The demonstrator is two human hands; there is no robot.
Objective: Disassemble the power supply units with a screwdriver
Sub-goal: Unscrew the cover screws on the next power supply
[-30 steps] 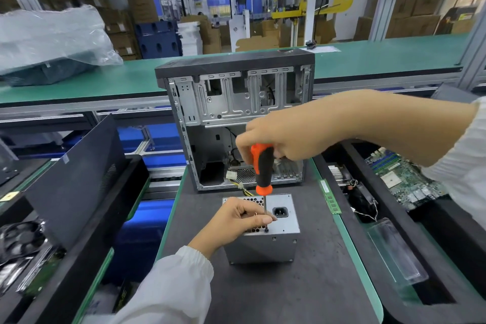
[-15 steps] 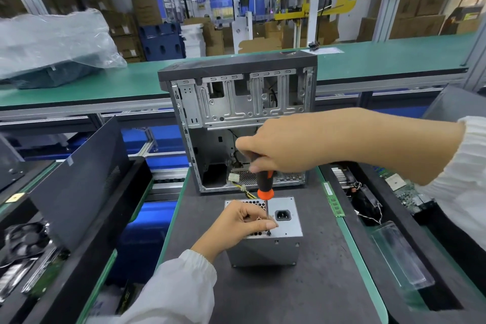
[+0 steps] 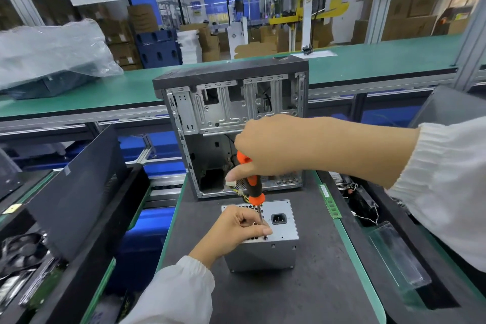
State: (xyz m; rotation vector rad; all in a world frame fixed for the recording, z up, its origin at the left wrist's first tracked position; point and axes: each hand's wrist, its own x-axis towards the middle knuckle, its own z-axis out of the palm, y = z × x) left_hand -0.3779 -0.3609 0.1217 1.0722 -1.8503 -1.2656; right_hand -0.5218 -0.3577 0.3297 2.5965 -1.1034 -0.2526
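Our right hand [image 3: 265, 147] grips the orange-and-black-handled screwdriver [image 3: 252, 184], tip down on the grey metal power supply box [image 3: 281, 226]; left hand [image 3: 236, 229] pinches its shaft.

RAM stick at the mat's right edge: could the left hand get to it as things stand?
Probably not directly. The left hand steadies the power supply, and the right hand's screwdriver stands between it and the RAM stick.

Matt grey metal power supply unit [image 3: 282, 227], glossy orange-and-black plastic screwdriver [image 3: 253, 187], rough dark mat [image 3: 310, 297].
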